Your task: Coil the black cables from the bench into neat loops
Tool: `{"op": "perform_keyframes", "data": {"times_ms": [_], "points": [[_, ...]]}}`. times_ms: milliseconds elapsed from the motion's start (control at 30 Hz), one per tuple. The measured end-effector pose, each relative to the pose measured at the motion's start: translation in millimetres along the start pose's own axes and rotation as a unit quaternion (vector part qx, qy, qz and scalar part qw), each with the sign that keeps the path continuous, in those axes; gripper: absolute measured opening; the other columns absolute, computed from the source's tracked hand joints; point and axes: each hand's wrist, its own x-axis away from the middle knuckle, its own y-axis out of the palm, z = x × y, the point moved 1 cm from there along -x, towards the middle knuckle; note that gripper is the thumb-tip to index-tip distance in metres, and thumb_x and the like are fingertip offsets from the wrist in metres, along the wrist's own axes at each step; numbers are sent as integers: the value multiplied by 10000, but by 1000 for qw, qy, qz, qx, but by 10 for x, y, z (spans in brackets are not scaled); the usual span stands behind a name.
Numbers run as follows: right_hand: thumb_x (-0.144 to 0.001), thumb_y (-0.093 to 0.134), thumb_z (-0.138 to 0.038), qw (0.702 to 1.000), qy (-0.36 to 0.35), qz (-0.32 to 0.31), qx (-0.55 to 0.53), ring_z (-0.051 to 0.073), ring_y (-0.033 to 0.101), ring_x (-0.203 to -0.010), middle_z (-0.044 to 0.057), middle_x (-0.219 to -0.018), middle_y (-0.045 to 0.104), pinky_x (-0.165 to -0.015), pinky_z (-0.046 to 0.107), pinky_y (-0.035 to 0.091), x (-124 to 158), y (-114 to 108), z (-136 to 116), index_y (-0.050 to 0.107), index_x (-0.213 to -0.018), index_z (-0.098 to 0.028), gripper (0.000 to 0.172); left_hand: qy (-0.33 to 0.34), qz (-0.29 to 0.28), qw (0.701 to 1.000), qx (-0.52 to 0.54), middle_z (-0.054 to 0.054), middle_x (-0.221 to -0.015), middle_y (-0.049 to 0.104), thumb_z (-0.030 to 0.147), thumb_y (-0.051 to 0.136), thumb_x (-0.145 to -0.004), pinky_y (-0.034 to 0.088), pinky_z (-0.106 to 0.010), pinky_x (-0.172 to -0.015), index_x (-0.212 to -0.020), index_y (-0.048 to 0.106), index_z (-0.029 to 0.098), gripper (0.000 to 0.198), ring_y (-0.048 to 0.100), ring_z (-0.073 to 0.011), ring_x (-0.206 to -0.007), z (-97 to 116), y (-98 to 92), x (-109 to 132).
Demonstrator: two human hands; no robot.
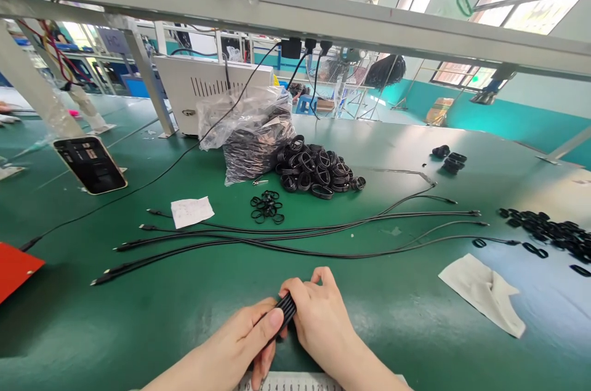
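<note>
Gripping a black cable coil (pixel 286 308) between both hands, we work at the near edge of the bench (pixel 138 329). Our left hand (pixel 231 342) is closed on the coil's lower end, with the thumb laid along it. Our right hand (pixel 323 323) is closed on its upper end, with the fingers curled over. A ruler (pixel 290 382) lies at the near edge, just below the hands. Loose black cables (pixel 295 243) run across the middle of the bench, beyond the hands. Toward the far edge sit a heap of coils (pixel 316 172) and a plastic bag (pixel 253 138) of more coils, with small black rings (pixel 266 206) and a paper slip (pixel 191 212) near them. A white cloth (pixel 482 295) lies toward the right edge.
</note>
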Motion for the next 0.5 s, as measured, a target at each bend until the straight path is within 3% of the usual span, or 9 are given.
{"op": "perform_keyframes", "data": {"times_ms": [167,267,367,500], "points": [[-726,396,27,1000,2,16,-19,121,472,-496,-50,-604,639,-769,319,257,21,39,-12,488,-931,-182,307,-1,-26,1000,-14,68,-530,503,595,401,-913,399,-226,-508,-896,522,192,422,457,-99,-447,-12,-42,6],[-711,400,33,1000,-5,-3,-18,121,464,-496,-47,-603,640,-770,323,260,28,47,-26,482,-912,-184,308,-19,-66,997,-16,51,-572,553,585,500,-874,437,-241,-556,-981,548,189,413,509,-124,-506,-2,-67,7],[-706,390,42,1000,-3,-18,-25,122,446,-495,-35,-631,657,-764,320,268,28,42,-28,474,-907,-185,314,-18,-75,996,-35,42,-590,588,554,483,-897,460,-257,-622,-1024,555,198,385,552,-144,-557,25,-80,12],[-706,365,57,999,-4,-5,-42,120,431,-489,-32,-645,660,-759,315,271,29,45,-28,467,-917,-183,335,-17,-77,997,-25,40,-537,556,586,468,-890,442,-247,-601,-789,556,201,408,530,-133,-529,36,-92,5]]}}
